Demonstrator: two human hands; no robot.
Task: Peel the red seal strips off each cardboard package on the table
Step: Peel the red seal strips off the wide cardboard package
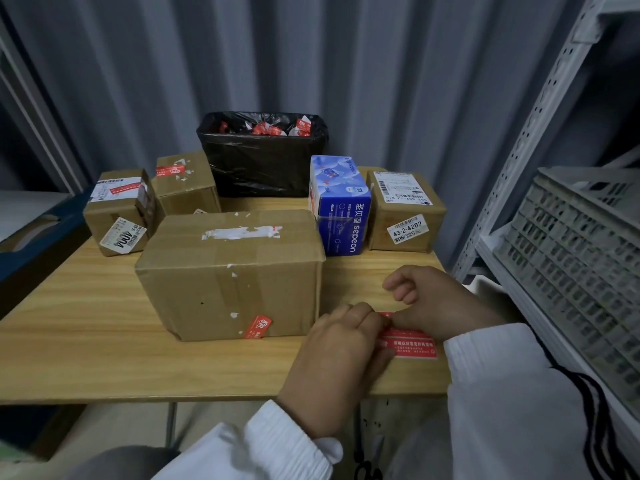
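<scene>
A red seal strip (pixel 410 344) sits between my hands just above the table's front right part. My left hand (pixel 337 362) and my right hand (pixel 440 303) both pinch it with curled fingers at its upper edge. The large cardboard box (pixel 228 271) stands in the middle, with white paper residue on top and a small red strip (pixel 258 327) on its front face. At the back left, two smaller boxes (pixel 121 211) (pixel 187 183) each carry a red strip (pixel 126 188) (pixel 169 170) on top. A labelled box (pixel 405 211) stands at the back right.
A black-lined bin (pixel 263 155) holding several crumpled red strips stands at the back middle of the wooden table (pixel 86 334). A blue tissue pack (pixel 341 206) stands upright right of the big box. A grey plastic crate (pixel 581 258) sits on the metal shelf at right.
</scene>
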